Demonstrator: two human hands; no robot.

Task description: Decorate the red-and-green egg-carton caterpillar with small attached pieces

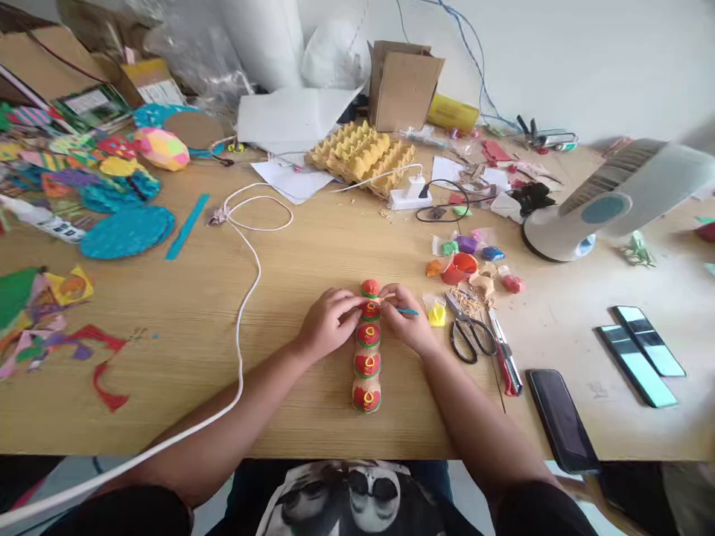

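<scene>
Craft clutter crowds the far side of the pale wooden bench (184, 305): a yellow egg tray (363, 152), an open cardboard box (403, 83), heaps of coloured paper (72, 171) on the left, and a white cable (246, 253) looping down across the wood to the near edge. Close to the near edge, straight in front of the person, lies a row of red cups (367, 350), five joined in a line running away from the body, each with a green rim and a yellow mark on top. Both hands meet at the far end of that row. The left hand (329, 324) comes in from the left with its fingers curled against the second cup from the far end; from where I stand I cannot tell whether that grip truly closes on the cup or only presses its side. The right hand (405, 320) sits just across the row, its grip narrow, pinching a thin teal stick (409, 311) whose tip points away from the cups, while its fingertips touch the same cup. The three nearer cups lie free between the forearms. Just right of the right hand are a small yellow lump (436, 315), black-handled scissors (472, 335) and a red craft knife (506, 361), with a dark phone (561, 420) farther right near the edge. A white fan (603, 212) stands well apart at the right.
</scene>
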